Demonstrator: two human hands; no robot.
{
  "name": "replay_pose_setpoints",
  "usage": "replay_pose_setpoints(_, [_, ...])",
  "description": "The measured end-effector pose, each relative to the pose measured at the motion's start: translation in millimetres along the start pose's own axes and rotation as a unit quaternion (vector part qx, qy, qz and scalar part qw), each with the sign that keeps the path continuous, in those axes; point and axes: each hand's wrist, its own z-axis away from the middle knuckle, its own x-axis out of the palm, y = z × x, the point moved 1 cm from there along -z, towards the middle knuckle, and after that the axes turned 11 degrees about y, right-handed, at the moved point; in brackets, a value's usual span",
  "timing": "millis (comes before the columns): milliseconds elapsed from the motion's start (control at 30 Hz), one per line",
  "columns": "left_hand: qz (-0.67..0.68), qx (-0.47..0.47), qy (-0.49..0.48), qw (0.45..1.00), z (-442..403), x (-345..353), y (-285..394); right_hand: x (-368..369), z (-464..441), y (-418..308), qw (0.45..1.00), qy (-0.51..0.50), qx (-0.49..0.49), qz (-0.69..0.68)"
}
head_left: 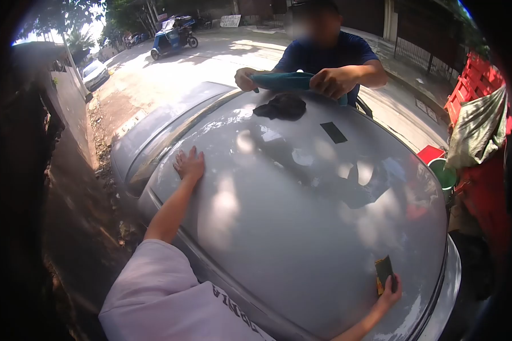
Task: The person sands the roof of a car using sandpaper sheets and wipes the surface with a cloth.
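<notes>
Fingers spread, my left hand (189, 165) rests flat on the grey car roof (279, 227), near its windshield edge. My right hand (391, 290) grips a dark piece of sandpaper (384, 270) with a yellowish-brown layer along one side, at the rear part of the roof. Whether that layer is a backing or a separate pad, I cannot tell. Toward the far side lies a flat dark rectangle (333, 132) that looks like another sheet of sandpaper. A black crumpled cloth (281, 107) sits close to the roof's far edge.
Across the car, a co-worker (347, 54) holds a teal cloth (281, 80) in both hands above the roof. A wall (68, 113) runs along the left. At the right stand a green bucket (442, 173) and red crates (475, 85) draped with a pale cloth (480, 128).
</notes>
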Motion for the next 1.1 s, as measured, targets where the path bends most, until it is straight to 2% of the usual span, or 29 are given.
replay_pose_setpoints(33, [0.005, 0.006, -0.006, 1.000, 4, 0, 1, -3, 3, -6, 0.997, 0.023, 0.037, -0.069])
replay_pose_setpoints(67, [0.010, 0.018, -0.003, 1.000, 12, 2, 2, -6, 4, -9, 0.997, 0.035, 0.036, -0.064])
replay_pose_setpoints(100, [0.018, 0.032, -0.001, 0.999, 25, 4, 6, -11, 3, -10, 0.988, 0.077, 0.017, -0.130])
replay_pose_setpoints(133, [0.041, 0.112, -0.031, 0.992, 59, -21, 21, -17, 2, -10, 0.974, 0.116, -0.006, -0.196])
replay_pose_setpoints(167, [0.083, 0.208, -0.054, 0.973, 93, -39, 33, -22, 2, -7, 0.974, 0.127, -0.012, -0.187])
replay_pose_setpoints(200, [0.128, 0.292, -0.062, 0.946, 133, -49, 41, -28, 1, -3, 0.978, 0.175, -0.100, -0.051])
replay_pose_setpoints(233, [0.148, 0.376, -0.073, 0.912, 177, -74, 54, -32, 1, -2, 0.955, 0.215, -0.186, 0.086])
replay_pose_setpoints(300, [0.213, 0.546, -0.166, 0.793, 248, -101, 69, -18, 14, -1, 0.903, 0.210, -0.291, 0.237])
replay_pose_setpoints(333, [0.257, 0.622, -0.227, 0.704, 273, -104, 77, -5, 22, 2, 0.874, 0.188, -0.336, 0.297])
replay_pose_setpoints(367, [0.297, 0.687, -0.281, 0.601, 290, -106, 80, 20, 45, -16, 0.883, 0.108, -0.290, 0.354])
replay_pose_setpoints(400, [0.307, 0.684, -0.285, 0.597, 293, -104, 83, 48, 75, -33, 0.881, 0.029, -0.240, 0.407])
replay_pose_setpoints(433, [0.333, 0.695, -0.304, 0.560, 293, -99, 91, 67, 103, -36, 0.852, -0.044, -0.227, 0.471])
replay_pose_setpoints(467, [0.359, 0.704, -0.319, 0.523, 288, -94, 100, 86, 133, -56, 0.852, -0.107, -0.243, 0.451])
replay_pose_setpoints(500, [0.368, 0.700, -0.319, 0.522, 274, -89, 111, 103, 162, -79, 0.850, -0.172, -0.253, 0.429])
replay_pose_setpoints(567, [0.429, 0.603, -0.354, 0.573, 239, -76, 121, 119, 215, -97, 0.805, -0.257, -0.340, 0.413])
replay_pose_setpoints(600, [0.432, 0.605, -0.356, 0.566, 224, -70, 122, 123, 211, -100, 0.805, -0.252, -0.337, 0.418])
replay_pose_setpoints(667, [0.497, 0.501, -0.335, 0.625, 199, -58, 120, 125, 181, -103, 0.814, -0.230, -0.318, 0.428])
replay_pose_setpoints(700, [0.498, 0.502, -0.343, 0.618, 197, -62, 118, 128, 154, -98, 0.812, -0.176, -0.307, 0.465])
replay_pose_setpoints(767, [0.481, 0.465, -0.353, 0.653, 191, -69, 116, 135, 76, -56, 0.805, -0.061, -0.295, 0.512])
replay_pose_setpoints(800, [0.485, 0.465, -0.356, 0.650, 190, -66, 114, 138, 36, -32, 0.799, -0.005, -0.294, 0.524])
replay_pose_setpoints(867, [0.535, 0.493, -0.313, 0.611, 192, -63, 113, 164, -26, -25, 0.832, 0.001, -0.139, 0.538])
replay_pose_setpoints(933, [0.556, 0.457, -0.329, 0.611, 193, -64, 110, 207, -32, -37, 0.815, -0.017, -0.139, 0.562])
replay_pose_setpoints(1000, [0.572, 0.424, -0.340, 0.615, 189, -68, 111, 264, 29, -73, 0.829, -0.093, -0.243, 0.496])
replay_pose_setpoints(1067, [0.579, 0.356, -0.384, 0.626, 188, -71, 113, 298, 105, -100, 0.812, -0.182, -0.331, 0.444])
replay_pose_setpoints(1100, [0.582, 0.353, -0.386, 0.623, 191, -67, 113, 297, 125, -108, 0.810, -0.181, -0.331, 0.449])
